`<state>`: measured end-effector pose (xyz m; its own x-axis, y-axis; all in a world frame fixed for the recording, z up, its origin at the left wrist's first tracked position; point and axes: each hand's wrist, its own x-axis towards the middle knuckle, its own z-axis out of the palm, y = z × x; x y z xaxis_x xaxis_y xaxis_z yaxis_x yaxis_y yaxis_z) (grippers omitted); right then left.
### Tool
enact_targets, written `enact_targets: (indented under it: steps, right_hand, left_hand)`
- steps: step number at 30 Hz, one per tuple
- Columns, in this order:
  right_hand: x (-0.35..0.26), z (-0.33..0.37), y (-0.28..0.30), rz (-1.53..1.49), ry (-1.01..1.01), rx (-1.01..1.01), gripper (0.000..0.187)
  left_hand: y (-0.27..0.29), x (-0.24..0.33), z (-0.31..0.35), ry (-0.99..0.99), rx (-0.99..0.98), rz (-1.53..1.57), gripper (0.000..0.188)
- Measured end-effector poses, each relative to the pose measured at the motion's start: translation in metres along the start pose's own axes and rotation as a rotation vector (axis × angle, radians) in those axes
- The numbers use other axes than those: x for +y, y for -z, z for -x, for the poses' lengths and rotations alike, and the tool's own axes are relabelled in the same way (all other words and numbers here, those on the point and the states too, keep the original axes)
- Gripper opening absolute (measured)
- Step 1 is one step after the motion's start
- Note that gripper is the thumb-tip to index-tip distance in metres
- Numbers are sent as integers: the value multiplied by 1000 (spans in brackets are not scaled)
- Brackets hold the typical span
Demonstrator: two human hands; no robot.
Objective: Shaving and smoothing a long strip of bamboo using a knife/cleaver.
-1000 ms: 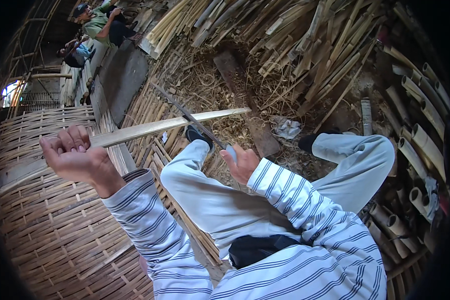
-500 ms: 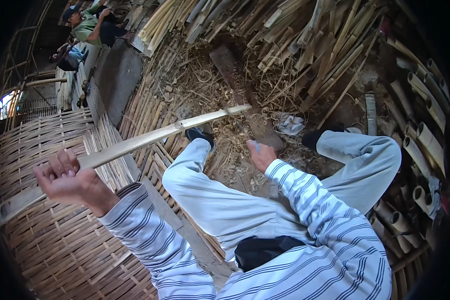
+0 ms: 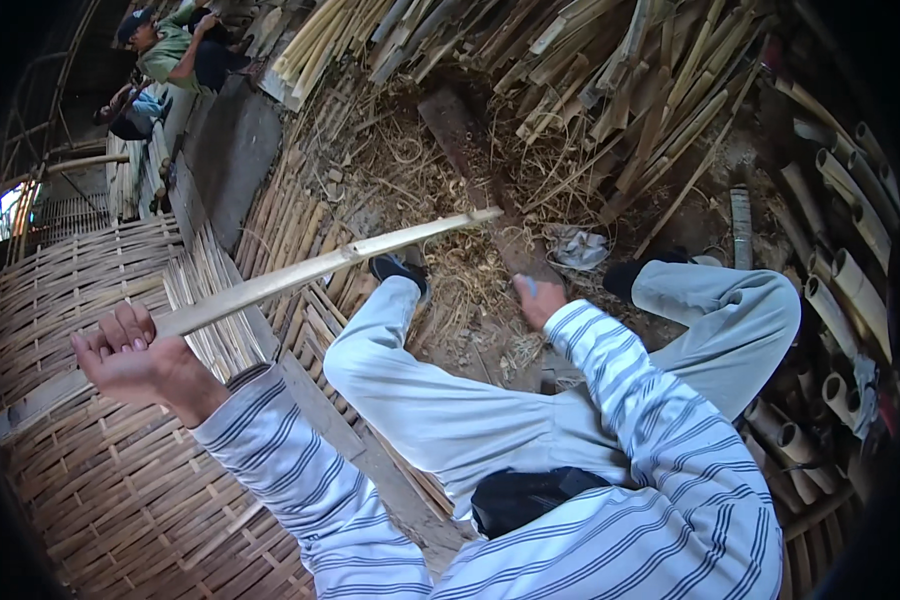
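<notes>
My left hand (image 3: pixel 135 355) is closed round the near end of a long pale bamboo strip (image 3: pixel 315 268). The strip slants away to the right, and its far end rests at a dark wooden plank (image 3: pixel 457 140) on the ground. My right hand (image 3: pixel 542 302) is closed beside the plank's near end, between my knees. From its fist shows a bit of a tool with a pale blue handle (image 3: pixel 530 286); the rest of this tool is hidden or too small to make out. Curly shavings (image 3: pixel 470 290) lie round the plank.
Split bamboo strips (image 3: pixel 630 90) are heaped at the far right. Cut bamboo tubes (image 3: pixel 860 290) lie along the right edge. A crumpled plastic bag (image 3: pixel 578 247) sits by my right foot. Woven bamboo matting (image 3: pixel 150 490) spreads on the left. Other people (image 3: pixel 175 60) sit at the far left.
My right hand has moved a little to the right, toward me, away from the strip. My left hand and the strip have barely shifted.
</notes>
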<state>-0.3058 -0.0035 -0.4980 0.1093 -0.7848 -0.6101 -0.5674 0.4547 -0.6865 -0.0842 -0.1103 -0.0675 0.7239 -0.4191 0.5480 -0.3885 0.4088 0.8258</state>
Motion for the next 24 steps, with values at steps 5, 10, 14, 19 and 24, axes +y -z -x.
enact_targets:
  steps: [5,10,14,19,24]
  right_hand:
    - [-70,38,13,-48,223,-128,54]
    - [54,-20,-13,37,-171,115,58]
    - [-5,-3,11,88,-33,32,67]
    - [-83,48,24,-7,386,-56,49]
    - [-1,23,1,-12,149,127,56]
  left_hand:
    - [7,7,-2,-1,29,-11,38]
    - [-5,3,7,-2,13,43,39]
    - [7,5,4,21,-30,83,41]
    - [1,15,9,30,-7,62,39]
    - [6,10,7,40,-12,96,40]
